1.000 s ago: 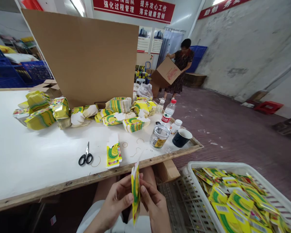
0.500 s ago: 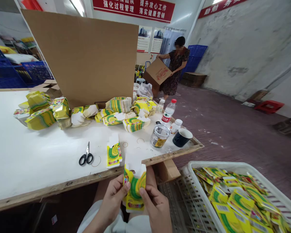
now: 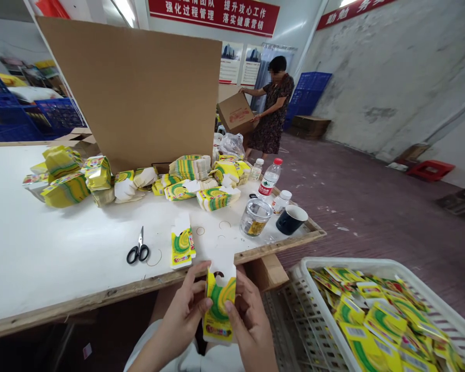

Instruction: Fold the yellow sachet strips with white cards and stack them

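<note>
Below the table's front edge, both hands hold one small yellow-and-green carton (image 3: 219,305), upright with its white top flaps standing open. My left hand (image 3: 180,320) grips its left side, thumb on the front face and fingers behind. My right hand (image 3: 250,323) grips the right side the same way. A flat carton blank (image 3: 181,243) of the same print lies on the white table (image 3: 42,258) just beyond my hands.
Black scissors (image 3: 138,252) lie left of the blank. Piles of flat blanks (image 3: 189,168) sit at the back before a big cardboard sheet (image 3: 132,88). A jar (image 3: 254,218), dark cup (image 3: 290,219) and water bottle (image 3: 269,178) stand right. A white basket (image 3: 375,315) holds folded cartons. A person (image 3: 273,111) carries a box behind.
The carton went from a flat edge-on blank to an opened box facing me, and my hands shifted slightly right. The person behind moved left with the cardboard box.
</note>
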Tool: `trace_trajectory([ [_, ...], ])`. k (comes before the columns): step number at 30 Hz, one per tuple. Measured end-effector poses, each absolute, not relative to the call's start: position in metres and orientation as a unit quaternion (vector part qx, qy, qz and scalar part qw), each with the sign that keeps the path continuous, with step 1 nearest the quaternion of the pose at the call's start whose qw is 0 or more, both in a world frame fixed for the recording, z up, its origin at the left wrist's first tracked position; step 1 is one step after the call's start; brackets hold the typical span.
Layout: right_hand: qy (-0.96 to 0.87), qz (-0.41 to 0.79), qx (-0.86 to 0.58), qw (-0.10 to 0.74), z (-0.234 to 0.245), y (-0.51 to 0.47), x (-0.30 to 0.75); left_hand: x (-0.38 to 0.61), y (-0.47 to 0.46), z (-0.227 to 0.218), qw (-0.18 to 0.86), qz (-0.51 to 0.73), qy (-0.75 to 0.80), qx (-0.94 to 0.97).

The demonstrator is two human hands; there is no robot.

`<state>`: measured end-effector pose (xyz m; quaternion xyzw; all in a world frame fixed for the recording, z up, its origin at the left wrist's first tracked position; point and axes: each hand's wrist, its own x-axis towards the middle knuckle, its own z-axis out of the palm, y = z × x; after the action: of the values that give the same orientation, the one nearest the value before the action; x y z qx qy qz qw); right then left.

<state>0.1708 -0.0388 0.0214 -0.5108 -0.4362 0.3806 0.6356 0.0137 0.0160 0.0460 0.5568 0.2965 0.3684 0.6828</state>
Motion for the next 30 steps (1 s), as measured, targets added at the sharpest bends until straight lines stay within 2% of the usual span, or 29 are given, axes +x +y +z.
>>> trace_trajectory([
  [8,-0.430,0.457,-0.506,0.591,0.035,-0.040,0.182,0.007,0.013,0.044,0.754,0.320,0.236,0.523],
  [12,-0.456,0.418,-0.537,0.574,0.035,-0.040,0.187,0.008,0.012,0.041,0.774,0.299,0.217,0.514],
  [15,-0.452,0.394,-0.553,0.579,0.028,-0.040,0.187,0.007,0.014,0.042,0.765,0.286,0.229,0.530],
  [21,-0.397,0.332,-0.552,0.653,0.022,-0.039,0.193,0.006,0.019,0.042,0.699,0.291,0.279,0.591],
  [24,-0.437,0.345,-0.555,0.618,0.026,-0.038,0.198,0.010,0.019,0.041,0.654,0.316,0.307,0.615],
  [27,-0.455,0.407,-0.557,0.563,0.028,-0.038,0.194,0.012,0.018,0.042,0.644,0.316,0.301,0.627],
  [30,-0.468,0.409,-0.569,0.539,0.024,-0.036,0.186,0.011,0.016,0.043,0.639,0.303,0.297,0.641],
])
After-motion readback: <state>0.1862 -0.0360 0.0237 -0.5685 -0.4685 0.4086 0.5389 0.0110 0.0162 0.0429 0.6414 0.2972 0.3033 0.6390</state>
